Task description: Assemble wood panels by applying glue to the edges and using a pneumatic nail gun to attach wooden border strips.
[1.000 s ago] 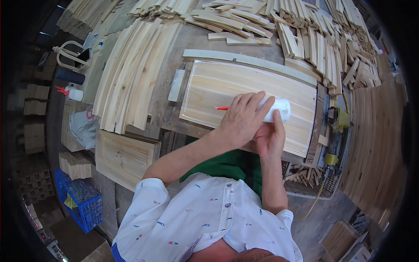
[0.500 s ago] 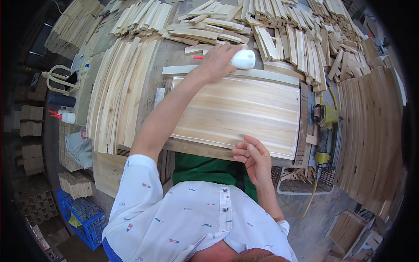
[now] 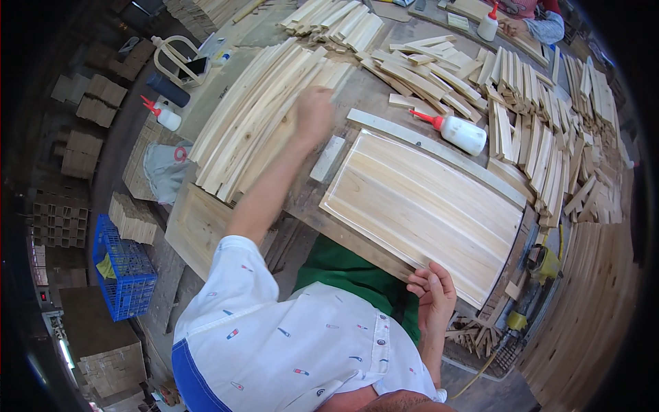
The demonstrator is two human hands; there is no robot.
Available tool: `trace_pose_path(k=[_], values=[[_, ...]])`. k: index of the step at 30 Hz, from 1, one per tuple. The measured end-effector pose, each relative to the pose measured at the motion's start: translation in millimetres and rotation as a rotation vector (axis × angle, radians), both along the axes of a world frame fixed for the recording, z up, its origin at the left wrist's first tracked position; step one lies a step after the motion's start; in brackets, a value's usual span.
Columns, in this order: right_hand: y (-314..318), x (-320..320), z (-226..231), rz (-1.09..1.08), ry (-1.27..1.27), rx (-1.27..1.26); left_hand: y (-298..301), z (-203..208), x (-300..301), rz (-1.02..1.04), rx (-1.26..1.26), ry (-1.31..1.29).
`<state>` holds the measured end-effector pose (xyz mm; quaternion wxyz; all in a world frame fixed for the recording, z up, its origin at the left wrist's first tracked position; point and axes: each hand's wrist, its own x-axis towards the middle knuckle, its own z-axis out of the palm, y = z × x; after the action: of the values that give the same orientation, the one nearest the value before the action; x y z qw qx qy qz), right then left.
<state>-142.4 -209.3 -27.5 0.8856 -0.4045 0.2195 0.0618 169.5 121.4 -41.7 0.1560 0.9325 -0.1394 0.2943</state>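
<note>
A pale wooden panel (image 3: 425, 213) lies on the bench before me, with a white line along its edges. My left hand (image 3: 316, 115) is over a stack of long wooden slats (image 3: 264, 113) to the panel's left. Its fingers are smeared by motion, so whether they grip a slat is hidden. At the panel's near edge is my right hand (image 3: 434, 294), its fingers loosely curled and apart, holding nothing. A white glue bottle (image 3: 463, 135) with a red nozzle lies on its side just beyond the panel, by a pale wooden strip (image 3: 439, 156).
Short wood pieces (image 3: 535, 137) are heaped at the far right. A yellow air tool (image 3: 544, 261) with a hose sits right of the panel. Another glue bottle (image 3: 163, 115) stands at left, near a blue crate (image 3: 123, 268). A co-worker's hand (image 3: 511, 27) shows across the bench.
My left hand has let go of the glue bottle, which now lies beyond the panel, and has moved left over the slats. The view has turned; my right hand stays by the panel's near edge.
</note>
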Motion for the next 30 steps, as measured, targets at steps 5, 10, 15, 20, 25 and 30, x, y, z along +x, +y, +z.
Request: trace_pose_path(k=[5,10,15,20,25,30], values=[[5.4,12.9,-0.2,0.038,-0.019,-0.043,104.0,11.5,-17.5,0.326,0.297,-0.047],[18.9,14.5,6.0,0.058,-0.045,-0.108,107.1,7.5,-13.7,0.333,0.416,-0.017],[18.8,1.2,4.8,0.048,-0.030,-0.134,99.9,15.0,-15.1,0.367,0.469,-0.012],[9.4,-1.8,9.6,-0.024,0.051,-0.220,25.1,61.5,-67.7,0.020,-0.157,0.345],[17.1,48.2,23.1,-0.042,-0.083,-0.105,-60.8,80.6,-158.8,-0.474,0.129,0.343],[-3.4,61.9,4.5,-0.222,-0.090,-0.011,-115.1,58.4,-179.8,-0.781,0.126,0.181]])
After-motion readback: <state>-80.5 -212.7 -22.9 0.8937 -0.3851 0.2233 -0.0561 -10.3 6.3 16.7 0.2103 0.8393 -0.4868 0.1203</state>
